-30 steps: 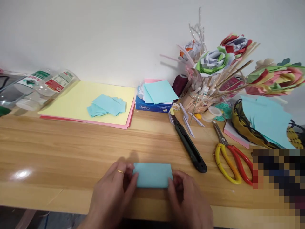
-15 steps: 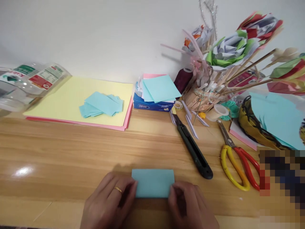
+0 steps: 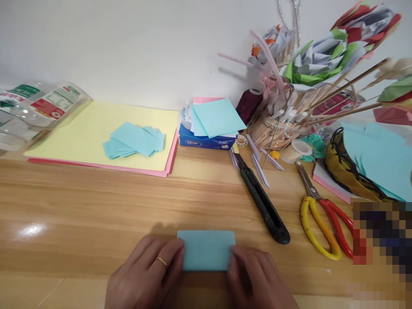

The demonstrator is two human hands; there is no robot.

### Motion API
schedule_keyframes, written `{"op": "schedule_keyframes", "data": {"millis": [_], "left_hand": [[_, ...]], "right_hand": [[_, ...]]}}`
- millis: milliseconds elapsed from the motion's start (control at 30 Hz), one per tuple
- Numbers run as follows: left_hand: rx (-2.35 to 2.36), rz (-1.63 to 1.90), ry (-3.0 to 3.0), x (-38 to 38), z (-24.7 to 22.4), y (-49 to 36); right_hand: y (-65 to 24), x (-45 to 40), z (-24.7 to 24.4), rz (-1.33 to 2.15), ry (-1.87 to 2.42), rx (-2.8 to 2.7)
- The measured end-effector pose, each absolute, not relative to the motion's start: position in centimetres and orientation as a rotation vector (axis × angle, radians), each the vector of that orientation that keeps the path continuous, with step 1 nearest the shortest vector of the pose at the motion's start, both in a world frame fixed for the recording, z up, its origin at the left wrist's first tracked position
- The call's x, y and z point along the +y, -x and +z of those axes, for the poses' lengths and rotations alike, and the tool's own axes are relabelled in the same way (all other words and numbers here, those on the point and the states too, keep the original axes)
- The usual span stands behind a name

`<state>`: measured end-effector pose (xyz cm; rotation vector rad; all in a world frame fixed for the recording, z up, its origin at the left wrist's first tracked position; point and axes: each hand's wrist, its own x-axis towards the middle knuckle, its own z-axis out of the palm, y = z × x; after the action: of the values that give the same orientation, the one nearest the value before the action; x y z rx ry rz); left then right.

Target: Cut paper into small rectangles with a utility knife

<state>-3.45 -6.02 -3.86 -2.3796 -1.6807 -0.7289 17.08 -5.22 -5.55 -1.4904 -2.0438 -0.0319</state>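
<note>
A light-blue rectangular piece of paper [image 3: 207, 251] lies near the front of the wooden table, its long sides running left to right. My left hand [image 3: 148, 272], with a ring on one finger, pinches its left edge. At the right edge, my right hand [image 3: 254, 274] closes thumb and fingers on the paper. Both thumbs are partly hidden by the other fingers. To the right of the paper lies a black utility knife [image 3: 264, 199], and beyond it scissors [image 3: 317, 210] with one yellow and one red handle.
Light-blue paper pieces [image 3: 135, 139] lie on a stack of yellow, pink and red sheets [image 3: 77, 146]. Behind are a blue tissue pack [image 3: 206, 141] topped with square papers, and a stick holder [image 3: 268, 131] of paper flowers. Plastic bottles [image 3: 54, 105] lie at far left.
The view has shifted slightly. Both hands still hold the paper's two ends, and the left fingers sit a little closer together over its left edge.
</note>
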Motion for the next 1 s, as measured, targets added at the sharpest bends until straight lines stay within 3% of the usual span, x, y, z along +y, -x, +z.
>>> {"op": "schedule_keyframes", "data": {"millis": [367, 800, 1000], "left_hand": [[-1.387, -0.578, 2.509, -5.4, -3.7, 4.6], [-1.457, -0.658, 2.424, -5.3, -3.4, 3.9], [-1.389, -0.489, 2.534, -5.9, -4.1, 4.7]], "right_hand": [[-17.4, -5.6, -6.3, -0.092, 1.468, -2.079], [-17.5, -5.6, -6.2, -0.070, 1.448, -2.098], [-17.4, -5.4, -5.6, -0.082, 1.433, -2.112]]}}
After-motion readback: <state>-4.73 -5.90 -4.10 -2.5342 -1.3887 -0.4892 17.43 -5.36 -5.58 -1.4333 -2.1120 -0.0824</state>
